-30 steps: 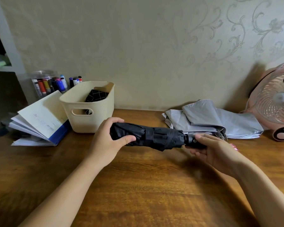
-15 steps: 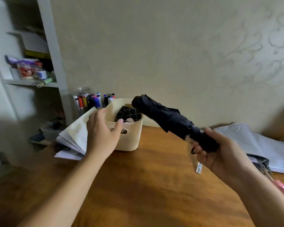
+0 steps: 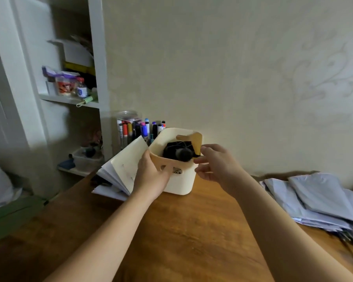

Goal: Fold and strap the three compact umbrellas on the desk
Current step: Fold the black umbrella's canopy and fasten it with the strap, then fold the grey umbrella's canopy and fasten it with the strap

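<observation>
Black umbrella (image 3: 181, 154) moved from right hand (image 3: 218, 165) into bin (image 3: 181, 184); we log its fingers released beside rim, left hand (image 3: 151, 178) grasping near edge.

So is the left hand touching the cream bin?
Touching. The head view shows the left hand gripping the cream bin by its near wall, fingers in the handle cutout.

The black umbrella (image 3: 182, 154) has left both hands and now stands end-down in the cream bin (image 3: 179, 183). The right hand (image 3: 216, 165) has let it go and hangs loose beside the bin's right rim. The left hand (image 3: 151, 178) has moved to grip the bin's near wall.
</observation>
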